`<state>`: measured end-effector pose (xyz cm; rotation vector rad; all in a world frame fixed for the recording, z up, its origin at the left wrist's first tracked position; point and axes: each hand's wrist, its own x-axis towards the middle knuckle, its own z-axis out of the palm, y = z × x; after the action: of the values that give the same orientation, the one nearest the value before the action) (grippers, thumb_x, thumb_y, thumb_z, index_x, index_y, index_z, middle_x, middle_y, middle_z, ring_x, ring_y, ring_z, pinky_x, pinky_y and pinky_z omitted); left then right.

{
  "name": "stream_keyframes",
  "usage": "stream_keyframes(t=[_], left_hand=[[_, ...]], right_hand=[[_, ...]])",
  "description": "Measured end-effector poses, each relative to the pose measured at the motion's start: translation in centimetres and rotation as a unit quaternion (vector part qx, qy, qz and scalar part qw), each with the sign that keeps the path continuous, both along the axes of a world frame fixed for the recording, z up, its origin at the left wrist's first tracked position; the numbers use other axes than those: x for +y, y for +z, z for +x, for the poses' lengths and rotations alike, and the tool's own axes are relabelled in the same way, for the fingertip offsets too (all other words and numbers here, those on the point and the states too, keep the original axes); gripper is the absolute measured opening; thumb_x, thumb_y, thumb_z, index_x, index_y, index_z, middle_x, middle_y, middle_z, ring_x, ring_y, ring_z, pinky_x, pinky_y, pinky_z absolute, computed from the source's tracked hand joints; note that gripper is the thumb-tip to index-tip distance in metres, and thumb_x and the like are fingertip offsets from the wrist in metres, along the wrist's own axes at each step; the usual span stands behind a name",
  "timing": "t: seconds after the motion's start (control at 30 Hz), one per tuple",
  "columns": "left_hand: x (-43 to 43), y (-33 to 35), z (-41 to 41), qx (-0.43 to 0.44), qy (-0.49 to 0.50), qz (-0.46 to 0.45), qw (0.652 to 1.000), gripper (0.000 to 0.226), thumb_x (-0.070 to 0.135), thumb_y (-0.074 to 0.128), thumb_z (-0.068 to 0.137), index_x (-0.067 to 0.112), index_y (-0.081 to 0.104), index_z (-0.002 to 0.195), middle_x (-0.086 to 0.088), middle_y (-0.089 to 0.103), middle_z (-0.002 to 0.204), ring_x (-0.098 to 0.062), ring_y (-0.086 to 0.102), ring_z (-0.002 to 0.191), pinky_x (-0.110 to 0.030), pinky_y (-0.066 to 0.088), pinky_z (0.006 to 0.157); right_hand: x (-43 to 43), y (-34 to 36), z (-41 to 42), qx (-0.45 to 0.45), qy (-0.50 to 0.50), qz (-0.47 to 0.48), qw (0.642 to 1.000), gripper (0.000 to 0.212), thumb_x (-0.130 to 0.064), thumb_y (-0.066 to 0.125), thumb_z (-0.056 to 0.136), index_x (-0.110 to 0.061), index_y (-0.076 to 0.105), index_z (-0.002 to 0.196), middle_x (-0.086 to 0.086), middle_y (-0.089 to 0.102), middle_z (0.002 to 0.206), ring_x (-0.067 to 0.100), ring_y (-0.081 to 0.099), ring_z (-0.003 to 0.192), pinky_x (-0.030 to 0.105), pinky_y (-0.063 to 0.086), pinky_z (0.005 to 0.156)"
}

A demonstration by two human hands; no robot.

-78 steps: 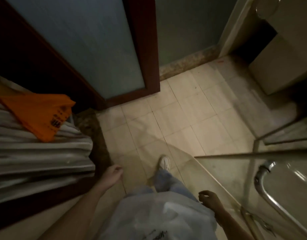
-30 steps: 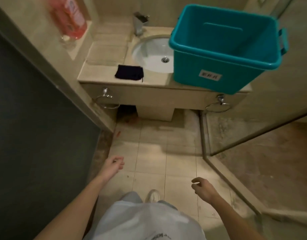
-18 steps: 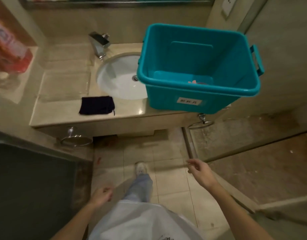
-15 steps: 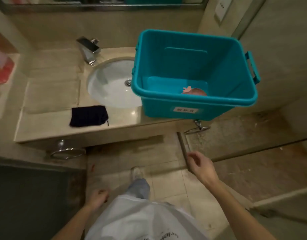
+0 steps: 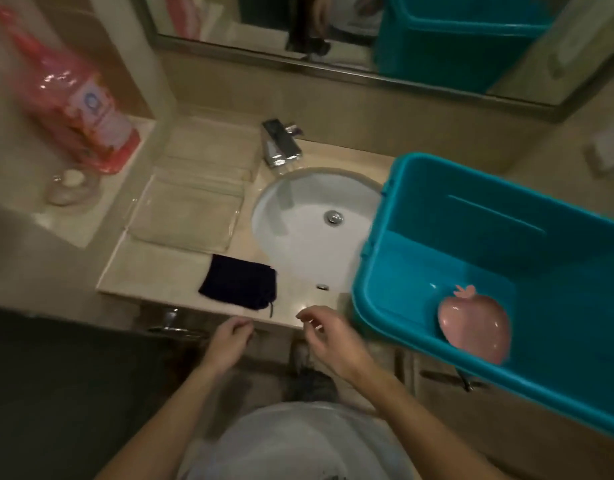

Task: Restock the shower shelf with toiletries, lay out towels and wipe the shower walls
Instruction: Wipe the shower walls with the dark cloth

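A teal plastic bin (image 5: 395, 278) stands on the right of the vanity counter (image 5: 153, 275), overhanging the basin. Inside it lies a pink apple-shaped dish (image 5: 475, 327). A folded dark cloth (image 5: 238, 282) rests on the counter's front edge. Pale folded towels (image 5: 191, 206) are stacked left of the basin. A pink bottle (image 5: 87, 109) and a small clear dish (image 5: 69, 183) sit on a side ledge at far left. My left hand (image 5: 229, 341) hovers just below the cloth with fingers curled and nothing in it. My right hand (image 5: 328, 336) is beside it, fingers apart and empty.
A white sink basin (image 5: 312, 220) with a chrome faucet (image 5: 279, 143) fills the counter's middle. A mirror (image 5: 333, 26) runs along the wall above. A towel ring (image 5: 175, 327) hangs below the counter edge. A dark door panel (image 5: 56, 393) is at lower left.
I have stepped up to the vanity, so the counter and bin now fill the view. Both hands have risen from beside my legs to the counter's front edge.
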<state>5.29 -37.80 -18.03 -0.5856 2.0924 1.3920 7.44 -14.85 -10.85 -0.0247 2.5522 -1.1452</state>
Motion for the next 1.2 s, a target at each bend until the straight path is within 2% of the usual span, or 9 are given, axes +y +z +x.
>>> stream_keyframes(t=[0.1, 0.17, 0.27, 0.4, 0.63, 0.77, 0.87, 1.03, 1.2], left_hand=[[-0.9, 0.9, -0.9, 0.003, 0.077, 0.003, 0.997, 0.013, 0.020, 0.056, 0.101, 0.015, 0.067, 0.102, -0.012, 0.071, 0.093, -0.023, 0.065, 0.082, -0.043, 0.055, 0.086], [-2.1, 1.3, -1.4, 0.000, 0.114, -0.019, 0.993, 0.013, 0.023, 0.056, 0.101, 0.018, 0.068, 0.097, -0.009, 0.071, 0.092, -0.021, 0.064, 0.083, -0.043, 0.054, 0.087], [-3.8, 1.9, -2.5, 0.002, 0.132, -0.073, 0.989, 0.015, 0.027, 0.059, 0.098, 0.021, 0.069, 0.107, -0.001, 0.070, 0.103, -0.018, 0.065, 0.099, -0.039, 0.053, 0.095], [-4.9, 2.7, -4.8, 0.011, 0.110, -0.118, 0.987, 0.029, 0.024, 0.058, 0.099, 0.011, 0.063, 0.125, -0.004, 0.066, 0.116, -0.018, 0.062, 0.110, -0.029, 0.048, 0.095], [-5.6, 1.9, -10.7, 0.034, -0.039, -0.197, 0.979, 0.052, 0.033, 0.059, 0.097, 0.009, 0.051, 0.143, -0.008, 0.059, 0.138, -0.023, 0.057, 0.126, -0.038, 0.047, 0.107], [-6.4, 0.8, -13.9, 0.052, -0.133, -0.269, 0.952, 0.042, 0.041, 0.064, 0.093, 0.015, 0.062, 0.126, -0.001, 0.067, 0.112, -0.017, 0.064, 0.101, -0.032, 0.054, 0.084], [-7.0, 0.4, -15.0, 0.086, -0.214, -0.311, 0.922, 0.026, 0.041, 0.064, 0.091, 0.019, 0.061, 0.104, 0.005, 0.065, 0.093, -0.014, 0.064, 0.085, -0.029, 0.049, 0.065], [-9.2, -0.4, -16.0, 0.178, -0.343, -0.325, 0.863, 0.032, 0.050, 0.059, 0.091, 0.019, 0.057, 0.099, 0.003, 0.067, 0.089, -0.016, 0.063, 0.078, -0.032, 0.049, 0.063], [-10.0, -0.2, -16.8, 0.232, -0.385, -0.312, 0.837, 0.036, 0.050, 0.060, 0.089, 0.018, 0.059, 0.105, -0.001, 0.069, 0.098, -0.021, 0.063, 0.091, -0.036, 0.053, 0.073]], right_hand=[[-2.4, -2.5, -3.7, -0.025, 0.008, 0.004, 1.000, 0.029, -0.026, 0.053, 0.095, -0.028, 0.064, 0.122, -0.009, 0.069, 0.116, 0.008, 0.065, 0.100, 0.033, 0.054, 0.093], [-3.6, -3.9, -5.7, -0.043, 0.007, 0.003, 0.999, 0.033, -0.026, 0.055, 0.094, -0.026, 0.060, 0.126, -0.004, 0.068, 0.122, 0.014, 0.065, 0.106, 0.037, 0.053, 0.095], [-5.1, -5.3, -8.4, -0.048, -0.033, 0.009, 0.998, 0.039, -0.028, 0.062, 0.093, -0.022, 0.056, 0.131, -0.001, 0.063, 0.129, 0.017, 0.058, 0.119, 0.036, 0.050, 0.101], [-6.2, -6.1, -10.4, -0.038, -0.095, 0.015, 0.995, 0.043, -0.027, 0.061, 0.095, -0.021, 0.052, 0.136, 0.000, 0.059, 0.134, 0.017, 0.052, 0.125, 0.036, 0.047, 0.105], [-7.3, -7.0, -11.4, -0.066, -0.099, 0.051, 0.992, 0.049, -0.033, 0.064, 0.094, -0.024, 0.048, 0.140, -0.004, 0.059, 0.133, 0.016, 0.054, 0.123, 0.034, 0.052, 0.101], [-8.5, -7.0, -13.0, -0.061, -0.069, 0.099, 0.991, 0.048, -0.036, 0.066, 0.091, -0.022, 0.052, 0.135, -0.001, 0.060, 0.123, 0.018, 0.056, 0.114, 0.035, 0.054, 0.091], [-10.1, -6.7, -13.8, -0.100, -0.072, 0.149, 0.981, 0.049, -0.038, 0.069, 0.089, -0.020, 0.052, 0.131, 0.001, 0.057, 0.121, 0.019, 0.055, 0.110, 0.037, 0.055, 0.087], [-12.6, -6.1, -12.9, -0.177, -0.158, 0.193, 0.952, 0.031, -0.033, 0.068, 0.086, -0.015, 0.061, 0.110, 0.004, 0.066, 0.101, 0.025, 0.060, 0.097, 0.040, 0.056, 0.078], [-14.3, -5.5, -10.9, -0.182, -0.288, 0.100, 0.935, 0.019, -0.035, 0.065, 0.080, -0.017, 0.061, 0.087, 0.001, 0.065, 0.082, 0.024, 0.062, 0.084, 0.037, 0.055, 0.073]])
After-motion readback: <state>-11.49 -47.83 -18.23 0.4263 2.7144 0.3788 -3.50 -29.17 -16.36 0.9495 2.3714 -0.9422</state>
